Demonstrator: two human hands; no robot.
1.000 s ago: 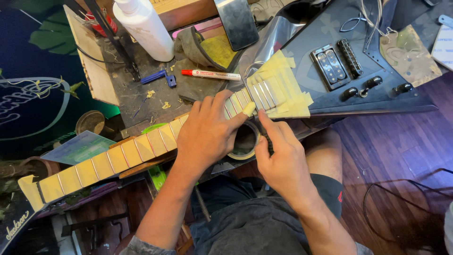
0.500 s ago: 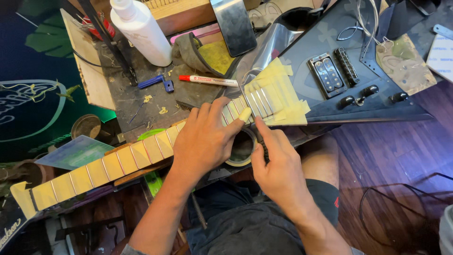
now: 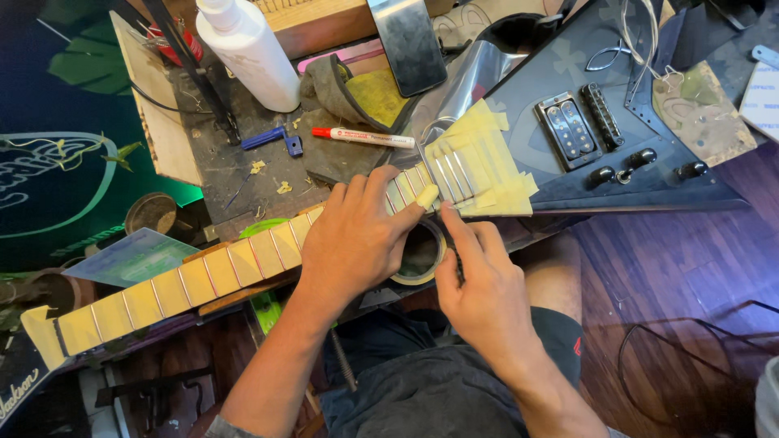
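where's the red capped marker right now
In the head view the marker lies flat on the dark workbench, above the left hand, between the white bottle and the taped guitar neck.

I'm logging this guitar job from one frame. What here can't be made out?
- Frets under the left hand: head view, covered by it.
- Tape roll: partly hidden by both hands.
- Headstock: cut off by the left edge.
- Right hand fingertips: hidden behind its own fingers.

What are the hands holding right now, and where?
Left hand presses on the taped guitar neck; right hand pinches a strip of masking tape by its end.
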